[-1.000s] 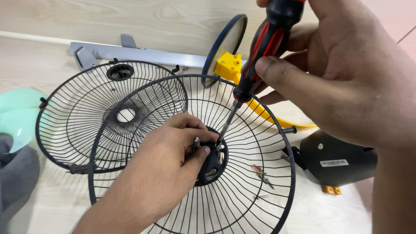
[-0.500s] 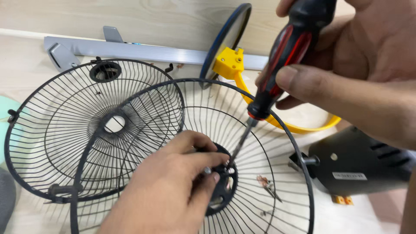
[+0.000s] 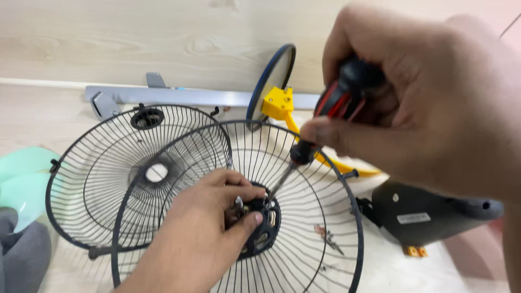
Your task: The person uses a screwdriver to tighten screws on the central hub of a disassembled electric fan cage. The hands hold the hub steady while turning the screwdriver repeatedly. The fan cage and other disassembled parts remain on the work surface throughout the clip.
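The right hand [image 3: 429, 114] is closed around the red-and-black handle of a screwdriver [image 3: 325, 127], held high and tilted so the shaft slants down and left; its tip meets the black hub [image 3: 260, 228] at the middle of the nearer fan grille [image 3: 304, 217]. The left hand [image 3: 201, 233] lies on that grille with its fingers curled in, thumb and fingertips pinching a small metal part right at the hub, just beside the screwdriver tip.

There are two black wire fan grilles: the nearer one under the hands, and a second grille [image 3: 108, 179] to the left, partly overlapped by the first, with a round opening at its centre. Both rest on a pale wood-grain floor [image 3: 108, 32].

Behind them lies one long grey metal bar [image 3: 179, 96] along the wall. One dark round disc with a blue rim [image 3: 273, 76] stands on edge, joined to a yellow plastic piece [image 3: 279, 104] that curves away to the right. One black housing [image 3: 429, 211] sits at the right, carrying a small white rectangular label [image 3: 413, 218] on its side. A mint-green fan blade [image 3: 19, 182] shows at the left edge, above a patch of grey cloth [image 3: 21, 255]. A few small loose bits lie under the nearer grille's wires, too small to tell apart.
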